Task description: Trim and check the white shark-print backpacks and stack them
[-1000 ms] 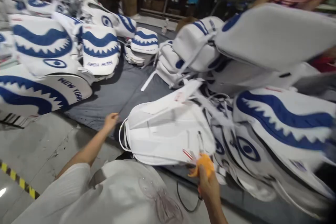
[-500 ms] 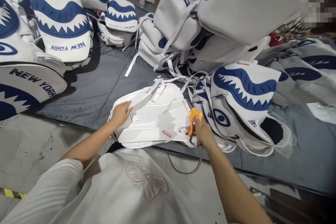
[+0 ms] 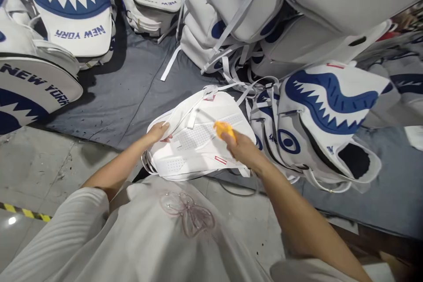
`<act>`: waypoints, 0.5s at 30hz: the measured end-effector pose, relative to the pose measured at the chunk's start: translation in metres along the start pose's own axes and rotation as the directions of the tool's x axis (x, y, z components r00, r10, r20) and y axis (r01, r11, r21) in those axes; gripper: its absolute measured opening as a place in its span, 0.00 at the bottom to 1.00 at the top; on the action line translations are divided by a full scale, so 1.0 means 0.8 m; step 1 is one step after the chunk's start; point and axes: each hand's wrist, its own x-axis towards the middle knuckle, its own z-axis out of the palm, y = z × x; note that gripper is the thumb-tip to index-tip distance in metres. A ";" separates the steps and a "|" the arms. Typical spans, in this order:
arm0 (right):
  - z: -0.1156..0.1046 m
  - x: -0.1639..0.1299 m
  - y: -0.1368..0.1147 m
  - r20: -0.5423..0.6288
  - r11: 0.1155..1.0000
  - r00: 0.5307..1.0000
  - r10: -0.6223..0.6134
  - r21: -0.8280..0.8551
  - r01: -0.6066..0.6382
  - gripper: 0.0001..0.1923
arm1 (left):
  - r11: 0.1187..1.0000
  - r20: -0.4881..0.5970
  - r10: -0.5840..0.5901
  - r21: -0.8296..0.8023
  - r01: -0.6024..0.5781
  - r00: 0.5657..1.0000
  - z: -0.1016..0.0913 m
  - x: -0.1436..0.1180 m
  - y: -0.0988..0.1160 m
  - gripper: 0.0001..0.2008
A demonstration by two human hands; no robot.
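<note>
A white backpack (image 3: pixel 228 110) lies with its padded, perforated back panel facing up at the near table edge. My left hand (image 3: pixel 157 133) is at its left side, fingers closed round a white shoulder strap (image 3: pixel 180 116) that lifts off the panel. My right hand (image 3: pixel 241 147) grips an orange air gun (image 3: pixel 224 129) above the panel's right half. The gun's thin nozzle points up and left toward the straps, and it seems apart from the fabric. A grey hose (image 3: pixel 239 194) hangs below my right wrist; where it joins the gun is hidden.
Shark-mouth backpacks stand close on the right (image 3: pixel 330 101) and at the left (image 3: pixel 36 83). More white bags (image 3: pixel 244 4) are piled behind, their loose straps (image 3: pixel 228 68) trailing toward the one I hold. Grey cloth (image 3: pixel 132 88) covers the table.
My right hand has moved left and up with the orange air gun, from the backpack's right end to over its panel. My left hand now holds the strap raised. The view has tipped down.
</note>
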 end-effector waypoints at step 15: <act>-0.068 -0.089 0.112 0.027 0.922 0.937 0.349 -0.192 -0.338 0.28 | 0.737 0.278 0.317 0.529 -0.420 0.907 0.121 -0.034 -0.030 0.24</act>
